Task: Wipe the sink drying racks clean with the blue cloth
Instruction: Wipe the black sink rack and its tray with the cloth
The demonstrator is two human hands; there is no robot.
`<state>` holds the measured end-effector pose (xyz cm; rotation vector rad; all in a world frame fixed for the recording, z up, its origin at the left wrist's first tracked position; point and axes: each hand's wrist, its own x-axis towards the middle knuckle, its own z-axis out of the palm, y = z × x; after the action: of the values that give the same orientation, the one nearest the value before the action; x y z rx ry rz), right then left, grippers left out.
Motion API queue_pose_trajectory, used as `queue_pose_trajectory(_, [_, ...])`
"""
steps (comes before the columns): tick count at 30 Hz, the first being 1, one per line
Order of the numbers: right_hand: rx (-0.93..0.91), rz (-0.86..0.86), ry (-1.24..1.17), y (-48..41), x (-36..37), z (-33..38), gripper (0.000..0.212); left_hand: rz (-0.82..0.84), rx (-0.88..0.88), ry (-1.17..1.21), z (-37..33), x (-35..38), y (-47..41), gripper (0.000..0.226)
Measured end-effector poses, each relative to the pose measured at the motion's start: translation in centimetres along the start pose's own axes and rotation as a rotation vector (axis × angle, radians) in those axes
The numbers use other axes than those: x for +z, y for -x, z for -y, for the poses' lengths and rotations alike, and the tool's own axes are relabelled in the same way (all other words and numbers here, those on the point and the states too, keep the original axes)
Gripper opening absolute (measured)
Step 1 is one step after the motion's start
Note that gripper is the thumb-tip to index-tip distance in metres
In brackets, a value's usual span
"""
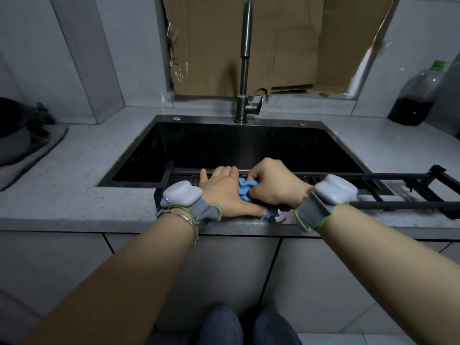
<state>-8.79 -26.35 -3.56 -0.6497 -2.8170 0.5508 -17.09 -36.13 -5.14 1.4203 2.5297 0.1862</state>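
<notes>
Blue cloth bunched in my right hand, left hand flat on the drying rack; hard scrubbing may skid it.

The light was dim, cool and bluish-grey. The brightest patch was white light at a gap right of the cardboard, high on the right. The sink was nearly black, its inside hard to read. Faint glare lay on the counter and down the tap. The left hand, right hand and cloth were sharp and evenly lit. Wide-angle bending curved the counter's front and the walls; the bottle at the right edge was smeared.
</notes>
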Motion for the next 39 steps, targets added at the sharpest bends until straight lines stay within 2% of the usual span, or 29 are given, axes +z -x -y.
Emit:
queue_pose_trajectory(2, [0.076, -0.127, 0.012, -0.8, 1.0, -0.3, 0.014, 0.007, 0.006, -0.012, -0.1, -0.1, 0.2, 0.117])
queue_pose_trajectory(4, [0.15, -0.175, -0.077, -1.6, 1.7, -1.1, 0.012, 0.009, 0.007, -0.004, 0.1, 0.0, 0.3, 0.116])
queue_pose_trajectory(6, [0.242, -0.269, -0.312, -1.7, 1.2, -1.8, 0.012, 0.001, 0.0, 0.016, 0.2, -0.1, 0.3, 0.116])
queue_pose_trajectory(8, [0.317, -0.4, -0.665, -1.6, -0.5, -2.7, 0.018, 0.008, -0.006, 0.031, 0.2, -0.1, 0.3, 0.118])
queue_pose_trajectory(10, [0.358, -0.459, -0.856, -1.0, -2.3, -3.9, 0.02, 0.045, -0.017, 0.059, 0.2, -0.2, 0.4, 0.118])
queue_pose_trajectory(12, [0.388, -0.458, -0.87, -0.2, -3.7, -5.0, 0.015, 0.056, -0.026, 0.14, 0.3, -0.6, 0.3, 0.112])
queue_pose_trajectory(14, [0.406, -0.462, -0.821, 0.5, -4.6, -5.6, 0.021, -0.015, -0.01, 0.319, 0.3, -1.4, 0.0, 0.099])
queue_pose_trajectory(18, [0.253, -0.372, -0.648, 1.7, -4.6, -4.0, 0.024, -0.312, 0.079, 0.71, -1.5, -2.9, -1.0, 0.058])
queue_pose_trajectory(21, [0.176, -0.39, -0.811, 2.1, -4.7, -2.9, 0.023, -0.341, 0.165, 0.935, -4.2, -3.2, -1.8, 0.012])
queue_pose_trajectory(22, [0.182, -0.397, -0.947, 2.2, -4.8, -2.7, 0.016, -0.357, 0.158, 1.003, -4.9, -3.4, -1.8, 0.01])
queue_pose_trajectory(23, [0.185, -0.386, -1.127, 2.3, -5.0, -2.5, 0.008, -0.374, 0.131, 1.07, -5.4, -3.6, -2.1, 0.019])
queue_pose_trajectory(24, [0.167, -0.36, -1.314, 2.5, -5.1, -2.2, 0.006, -0.376, 0.097, 1.174, -5.7, -3.8, -2.2, 0.023])
queue_pose_trajectory(25, [0.124, -0.325, -1.462, 2.7, -5.0, -2.2, 0.012, -0.36, 0.073, 1.306, -6.1, -4.1, -2.3, 0.023])
queue_pose_trajectory(27, [0.004, -0.238, -1.576, 3.3, -4.8, -2.7, 0.019, -0.281, 0.066, 1.546, -7.1, -4.4, -2.7, 0.019])
queue_pose_trajectory(29, [-0.061, -0.174, -1.567, 3.8, -4.5, -3.2, 0.023, -0.181, 0.076, 1.673, -8.2, -4.4, -2.9, 0.013])
queue_pose_trajectory(32, [-0.013, -0.204, -1.52, 3.9, -4.8, -4.3, 0.021, -0.089, 0.044, 1.59, -9.7, -3.8, -3.2, 0.011])
queue_pose_trajectory(34, [0.07, -0.307, -1.457, 3.9, -5.0, -5.0, 0.017, -0.116, -0.029, 1.301, -10.4, -3.3, -3.6, 0.021])
queue_pose_trajectory(36, [0.199, -0.438, -1.331, 3.8, -5.2, -6.2, 0.012, -0.182, -0.023, 0.978, -10.7, -2.7, -4.5, 0.033])
queue_pose_trajectory(39, [0.327, -0.592, -0.897, 3.3, -5.6, -9.2, 0.019, -0.337, 0.053, 0.604, -10.4, -2.1, -4.8, 0.025])
